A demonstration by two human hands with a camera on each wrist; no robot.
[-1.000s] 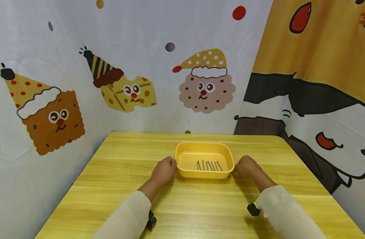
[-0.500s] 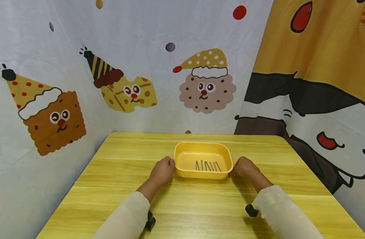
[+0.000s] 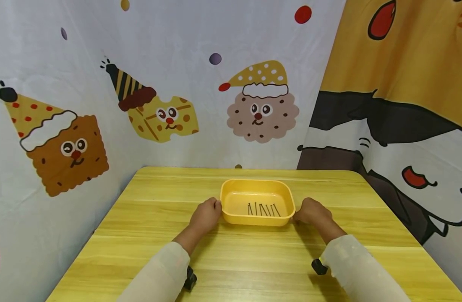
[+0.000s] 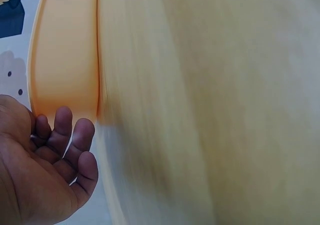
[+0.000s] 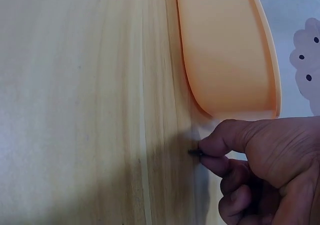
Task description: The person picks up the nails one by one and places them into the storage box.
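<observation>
A yellow plastic tray (image 3: 253,220) sits on the wooden table, holding several thin dark nails (image 3: 256,209) lined up side by side on its floor. My left hand (image 3: 205,216) grips the tray's left end, thumb at the rim; in the left wrist view its other fingers curl loosely beside the tray's end wall (image 4: 65,50). Close against the opposite end is my right hand (image 3: 314,214). Between its thumb and forefinger the right wrist view shows a pinched dark nail (image 5: 194,152), only its tip visible; the other fingers are curled in.
The wooden table (image 3: 238,264) extends around the tray on all sides. A printed cartoon curtain (image 3: 178,37) hangs right behind the table's back edge and along both sides. Black wrist devices (image 3: 190,279) sit under the pale sleeves.
Tray and both hands have slid slightly left since a second ago. The dark tip below my right fingers, visible earlier in the head view, is now hidden there.
</observation>
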